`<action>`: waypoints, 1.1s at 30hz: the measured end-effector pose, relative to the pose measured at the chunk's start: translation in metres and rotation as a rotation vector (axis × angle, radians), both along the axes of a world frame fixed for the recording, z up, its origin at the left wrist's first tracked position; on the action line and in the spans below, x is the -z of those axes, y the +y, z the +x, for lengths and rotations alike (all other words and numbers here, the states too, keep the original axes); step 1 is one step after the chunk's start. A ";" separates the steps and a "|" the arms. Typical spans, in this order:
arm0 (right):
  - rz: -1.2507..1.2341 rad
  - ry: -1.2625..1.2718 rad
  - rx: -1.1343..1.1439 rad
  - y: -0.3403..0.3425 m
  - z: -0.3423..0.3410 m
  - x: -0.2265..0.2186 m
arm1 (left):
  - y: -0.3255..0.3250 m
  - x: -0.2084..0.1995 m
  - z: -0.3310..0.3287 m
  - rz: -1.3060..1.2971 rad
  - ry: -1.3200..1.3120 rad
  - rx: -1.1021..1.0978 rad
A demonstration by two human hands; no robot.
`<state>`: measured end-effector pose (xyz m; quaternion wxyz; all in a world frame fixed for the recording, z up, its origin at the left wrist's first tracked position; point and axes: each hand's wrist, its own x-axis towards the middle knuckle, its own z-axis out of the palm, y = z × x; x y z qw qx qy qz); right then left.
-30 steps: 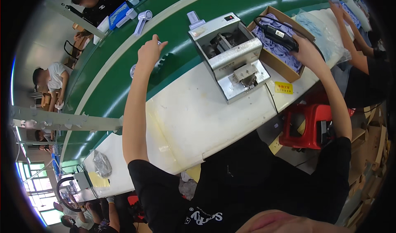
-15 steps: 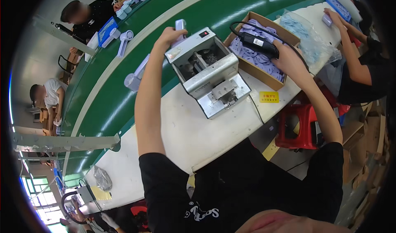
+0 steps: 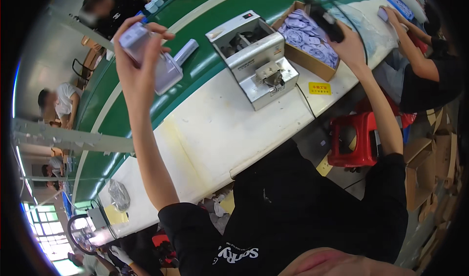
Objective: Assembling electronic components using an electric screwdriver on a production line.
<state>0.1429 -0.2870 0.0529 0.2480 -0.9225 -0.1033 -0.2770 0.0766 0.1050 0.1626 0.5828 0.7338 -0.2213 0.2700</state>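
Note:
My left hand (image 3: pixel 138 56) is raised over the green belt, its fingers curled round a lavender plastic housing (image 3: pixel 135 36). Another lavender part with a handle (image 3: pixel 185 52) shows just beyond this hand; where the two pieces meet is hard to make out. My right hand (image 3: pixel 351 46) grips a black corded electric screwdriver (image 3: pixel 326 24), blurred, beside an open cardboard box (image 3: pixel 320 70) of lavender plastic parts (image 3: pixel 304 36). Between my hands stands a silver screw feeder (image 3: pixel 254 63) with an open top.
The white bench (image 3: pixel 215 144) runs along the green conveyor belt (image 3: pixel 205 76). A yellow card (image 3: pixel 319 88) lies near the bench edge and a red stool (image 3: pixel 352 139) stands below. At right a co-worker's hands (image 3: pixel 393 17) hold a lavender part near a blue tray (image 3: pixel 398 5).
My left hand has swung left, away from the screw feeder, with the lavender housing. My right hand has lifted the screwdriver toward the far side of the box. The view has shifted slightly.

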 end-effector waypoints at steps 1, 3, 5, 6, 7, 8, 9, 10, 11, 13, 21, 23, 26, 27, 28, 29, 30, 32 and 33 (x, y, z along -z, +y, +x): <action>0.094 -0.104 0.011 0.005 -0.010 -0.011 | -0.008 0.001 -0.020 0.126 -0.096 -0.011; 0.191 -0.103 -0.121 0.025 -0.034 -0.022 | -0.016 0.017 -0.053 0.408 -0.128 -0.002; 0.296 -0.117 -0.237 0.046 -0.066 -0.031 | -0.032 0.033 -0.085 0.598 -0.053 0.000; 0.281 -0.176 -0.412 0.059 -0.080 -0.036 | -0.043 0.044 -0.093 0.620 -0.015 -0.014; 0.264 -0.232 -0.585 0.073 -0.094 -0.041 | -0.052 0.052 -0.098 0.616 -0.016 -0.015; 0.378 -0.130 -0.717 0.091 -0.113 -0.050 | -0.059 0.058 -0.103 0.511 0.150 -0.001; 0.491 -0.021 -0.847 0.105 -0.128 -0.059 | -0.065 0.065 -0.107 0.400 0.316 0.014; 0.491 -0.013 -0.857 0.109 -0.133 -0.057 | -0.067 0.073 -0.111 0.396 0.323 0.003; 0.257 -0.168 -0.894 0.114 -0.137 -0.056 | -0.069 0.081 -0.115 0.337 0.295 0.027; -0.226 -0.479 -0.915 0.119 -0.142 -0.054 | -0.070 0.092 -0.115 0.219 0.232 0.094; -0.219 -0.523 -0.877 0.132 -0.163 -0.023 | -0.065 0.103 -0.121 0.238 0.185 0.071; -0.209 -0.500 -0.898 0.129 -0.163 -0.022 | -0.065 0.105 -0.121 0.228 0.181 0.107; -0.180 -0.459 -0.944 0.123 -0.161 -0.022 | -0.065 0.110 -0.120 0.216 0.176 0.171; -0.154 -0.434 -0.987 0.121 -0.157 -0.022 | -0.065 0.112 -0.117 0.208 0.184 0.202; -0.127 -0.410 -1.030 0.120 -0.153 -0.022 | -0.065 0.113 -0.116 0.201 0.191 0.232; -0.099 -0.386 -1.074 0.119 -0.150 -0.021 | -0.064 0.114 -0.115 0.194 0.198 0.259; -0.100 -0.383 -1.067 0.117 -0.147 -0.019 | -0.065 0.115 -0.113 0.193 0.200 0.267; -0.009 -0.299 -1.098 0.114 -0.143 -0.013 | -0.067 0.115 -0.111 0.202 0.210 0.318; 0.038 -0.258 -1.114 0.113 -0.141 -0.012 | -0.068 0.116 -0.110 0.207 0.215 0.341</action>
